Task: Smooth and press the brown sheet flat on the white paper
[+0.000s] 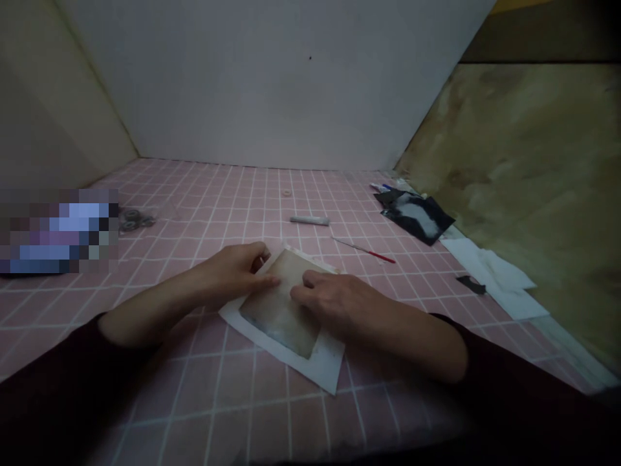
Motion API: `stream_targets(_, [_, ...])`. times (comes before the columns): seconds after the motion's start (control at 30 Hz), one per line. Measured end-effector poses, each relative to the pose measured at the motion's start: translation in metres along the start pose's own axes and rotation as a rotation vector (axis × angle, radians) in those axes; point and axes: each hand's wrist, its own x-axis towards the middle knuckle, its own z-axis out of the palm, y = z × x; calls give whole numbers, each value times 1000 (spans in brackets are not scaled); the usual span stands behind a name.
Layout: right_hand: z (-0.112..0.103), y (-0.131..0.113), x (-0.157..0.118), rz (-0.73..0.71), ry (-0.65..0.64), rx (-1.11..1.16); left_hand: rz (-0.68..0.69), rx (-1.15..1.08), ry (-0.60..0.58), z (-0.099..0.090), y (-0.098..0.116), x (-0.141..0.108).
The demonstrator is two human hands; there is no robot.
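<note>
Left hand (235,270) loosely open, thumb at the brownish panel (284,317); right hand (339,299) curled over it, grip indiscernible: uneven pressure could skew the panel on its white sheet (326,372).

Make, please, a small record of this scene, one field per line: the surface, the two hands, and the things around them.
surface: pink cover with white grid lines
between hands: brownish sheet on white paper
left hand: thumb over the brownish sheet; grip unclear
right hand: fingers bent over the brownish sheet; grip unclear
beyond hands: grey bar, thin red-handled tool
far right: black sheet with whitish patch, white sheets
far left: grey clump, too blurred to identify
</note>
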Motion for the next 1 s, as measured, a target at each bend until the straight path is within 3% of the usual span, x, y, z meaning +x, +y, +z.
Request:
stream_targets(0.13, [0, -1, -1, -21, 18, -7, 3, -111, 123, 10, -4, 11])
stream_targets(0.4, [-2, 0, 2, 17, -7, -9, 20, -143, 193, 20, -1, 9])
stream_targets(0.87, [-9, 10, 3, 11, -51, -40, -24, 80, 43, 8, 4, -15])
stream_targets(1.0, [-9, 10, 3, 14, -61, -22, 2, 298, 122, 8, 7, -22])
